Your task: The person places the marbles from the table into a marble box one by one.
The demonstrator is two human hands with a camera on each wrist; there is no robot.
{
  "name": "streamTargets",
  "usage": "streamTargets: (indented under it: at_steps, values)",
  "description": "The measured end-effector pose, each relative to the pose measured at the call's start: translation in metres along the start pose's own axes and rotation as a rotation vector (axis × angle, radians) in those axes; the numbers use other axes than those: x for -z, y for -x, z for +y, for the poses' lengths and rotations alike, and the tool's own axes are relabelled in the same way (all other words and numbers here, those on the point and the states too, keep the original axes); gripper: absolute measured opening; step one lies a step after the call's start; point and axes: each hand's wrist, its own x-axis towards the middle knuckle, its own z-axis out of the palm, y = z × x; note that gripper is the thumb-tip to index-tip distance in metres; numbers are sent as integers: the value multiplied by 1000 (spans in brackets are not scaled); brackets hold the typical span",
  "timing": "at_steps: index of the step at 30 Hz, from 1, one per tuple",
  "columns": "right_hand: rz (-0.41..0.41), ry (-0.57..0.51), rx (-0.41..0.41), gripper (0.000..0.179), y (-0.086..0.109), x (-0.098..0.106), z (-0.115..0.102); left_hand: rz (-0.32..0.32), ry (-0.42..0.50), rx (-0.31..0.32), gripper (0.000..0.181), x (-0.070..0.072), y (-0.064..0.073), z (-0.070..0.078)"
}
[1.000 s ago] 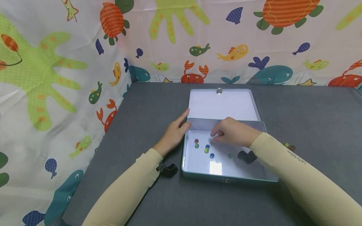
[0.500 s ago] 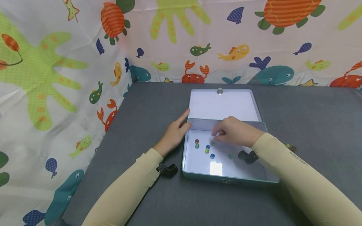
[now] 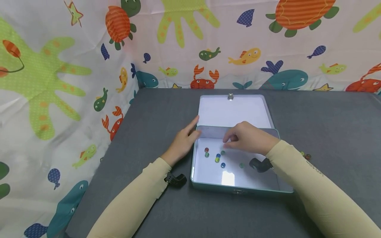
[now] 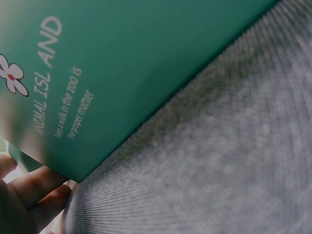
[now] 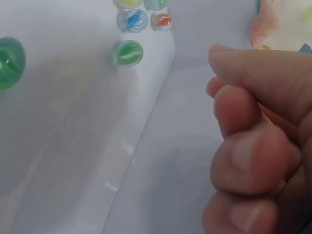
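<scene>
A hinged tin box (image 3: 238, 187), white inside and green outside, stands with its lid (image 3: 235, 110) folded back. My left hand (image 3: 183, 142) rests at its back left corner, thumb at the rim and index finger stretched along the lid; in the left wrist view its fingers touch the lettered green wall. My right hand (image 3: 245, 137) hovers inside the tin with fingers loosely curled and nothing visible between them. Close by its fingertips lies a green marble (image 3: 222, 152). Several glass marbles lie further left, among them a red marble (image 3: 206, 149) and a blue marble (image 3: 223, 165); another green marble (image 3: 241, 165) lies nearer the front.
More marbles (image 3: 308, 156) lie on the grey tabletop right of the tin, partly hidden behind the right sleeve (image 3: 315, 181). A cloth printed with sea animals (image 3: 178, 29) hangs behind and to the left. Each wrist carries a dark strapped device (image 3: 176, 180).
The right hand has risen slightly away from the green marble, which now shows fully beside its fingertips. The left hand keeps its place on the tin.
</scene>
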Motion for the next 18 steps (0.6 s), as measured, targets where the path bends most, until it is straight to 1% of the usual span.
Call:
streamTargets:
  at_steps: [6, 12, 18]
  values:
    - [31, 1, 3, 9, 3, 3, 2, 1, 5, -3, 65, -3, 0, -1]
    - [60, -49, -2, 10, 6, 6, 2, -1, 19, 6, 66, -3, 1, 0]
    - [96, -72, 19, 12, 7, 10, -2, -6, 16, 6, 67, 0, -1, -2]
